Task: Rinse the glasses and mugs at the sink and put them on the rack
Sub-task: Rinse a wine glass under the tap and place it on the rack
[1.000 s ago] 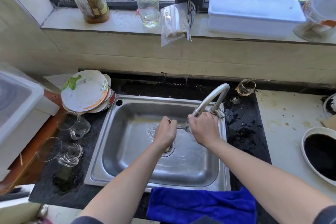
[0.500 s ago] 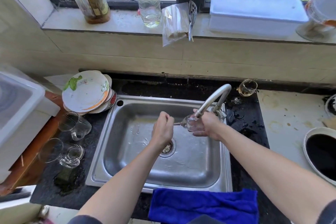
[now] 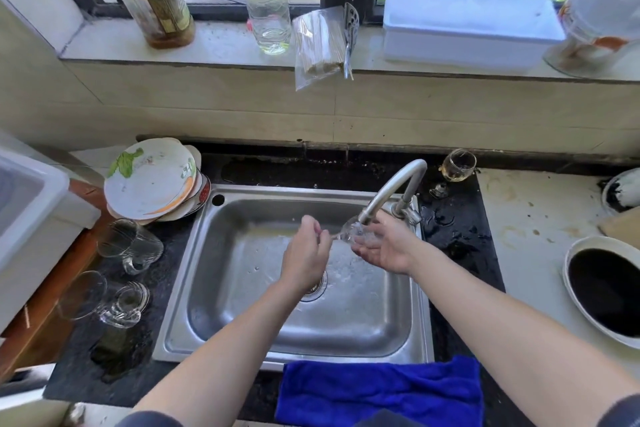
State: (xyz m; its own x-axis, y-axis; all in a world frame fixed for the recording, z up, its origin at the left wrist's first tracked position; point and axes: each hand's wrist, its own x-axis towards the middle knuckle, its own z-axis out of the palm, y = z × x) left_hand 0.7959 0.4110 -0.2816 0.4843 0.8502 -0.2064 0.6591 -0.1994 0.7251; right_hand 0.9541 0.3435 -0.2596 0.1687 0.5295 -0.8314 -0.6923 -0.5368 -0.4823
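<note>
A clear stemmed glass (image 3: 349,231) lies sideways under the faucet (image 3: 391,189) spout over the steel sink (image 3: 242,336). Water runs onto it. My left hand (image 3: 304,255) pinches the glass's stem from the left. My right hand (image 3: 384,246) cups the bowl of the glass from below and the right, fingers spread. Two glass mugs (image 3: 130,246) (image 3: 104,300) lie on the dark counter left of the sink. A small stemmed glass (image 3: 458,165) stands upright behind the faucet, at the back right.
A stack of plates (image 3: 152,180) leans at the sink's back-left corner. A blue cloth (image 3: 377,392) hangs over the front edge. A dark-filled bowl (image 3: 604,288) sits on the right counter. A white appliance (image 3: 27,218) stands at far left. Bottles and a white box line the windowsill.
The glass has been raised and turned under the spout. My right hand moved from gripping over it to an open cup beneath the bowl. Water now splashes on the glass.
</note>
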